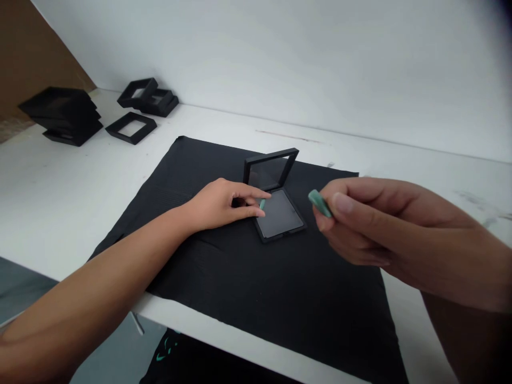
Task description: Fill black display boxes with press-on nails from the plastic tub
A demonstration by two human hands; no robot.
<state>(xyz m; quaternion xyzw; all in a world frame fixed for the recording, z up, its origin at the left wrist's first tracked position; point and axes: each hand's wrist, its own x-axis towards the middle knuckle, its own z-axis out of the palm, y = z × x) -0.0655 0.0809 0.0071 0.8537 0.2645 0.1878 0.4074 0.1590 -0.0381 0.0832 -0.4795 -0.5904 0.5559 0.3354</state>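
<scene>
A black display case [298, 228] lies open on the black cloth, its framed clear lid [291, 160] tilted up at the back. My left hand [218, 205] rests over the left side of the case's lower half. Between its thumb and forefinger is a small green piece [262, 204], partly hidden by the fingers. To the right, my right hand [372, 218] is raised above the cloth, closer to the camera. Its thumb and forefinger pinch a polished green stone-like piece [320, 203], whose lower end is covered by the fingers.
A black cloth [256, 298] covers part of the white table [36, 213]. A stack of black cases [64, 114] stands at the far left, with more black frames [132, 128] beside it. A white wall [280, 64] rises behind the table.
</scene>
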